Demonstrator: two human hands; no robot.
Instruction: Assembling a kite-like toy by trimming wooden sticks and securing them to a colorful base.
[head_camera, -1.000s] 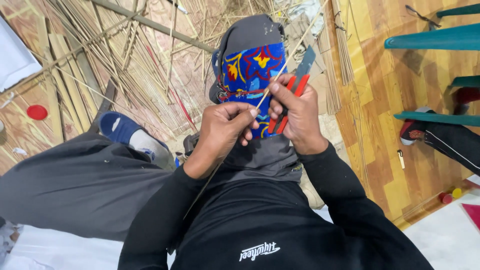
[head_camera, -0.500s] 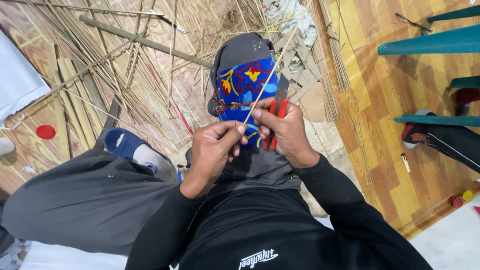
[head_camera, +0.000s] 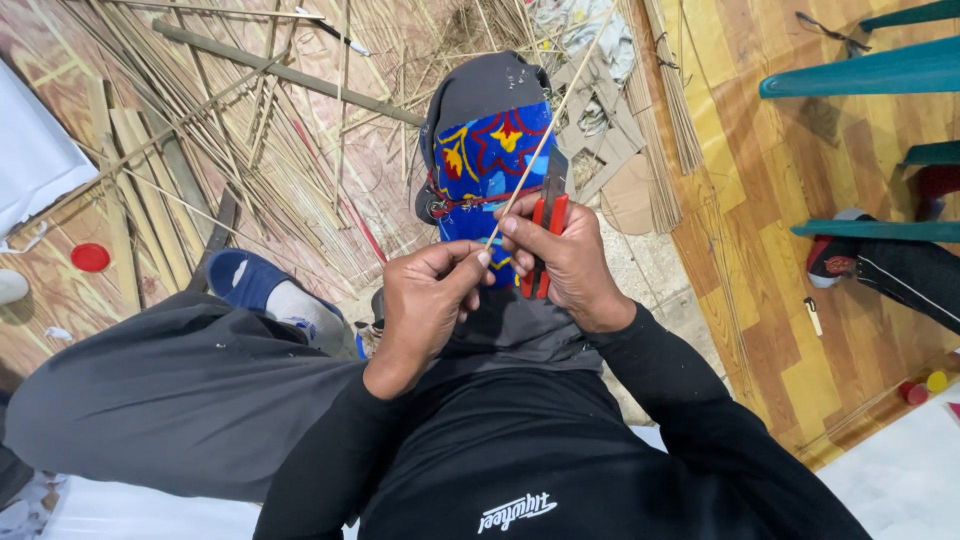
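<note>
I see the left hand (head_camera: 428, 300) drawn back toward the body now, fingers pinched shut on the thin pale bamboo sliver (head_camera: 545, 135), whose free end has swung up over the blue patterned cloth on the knee (head_camera: 482, 160). The right hand (head_camera: 570, 262) stays clenched around the red-handled knife (head_camera: 545, 225), thumb pressing the sliver against the blade; more length has slid through, I judge.

Thin pale bamboo stick (head_camera: 545, 135) — slanted, beside red-handled knife (head_camera: 548, 225)

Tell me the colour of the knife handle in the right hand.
Red, with a dark blade; the knife shows in the head view, gripped by the right hand.
</note>
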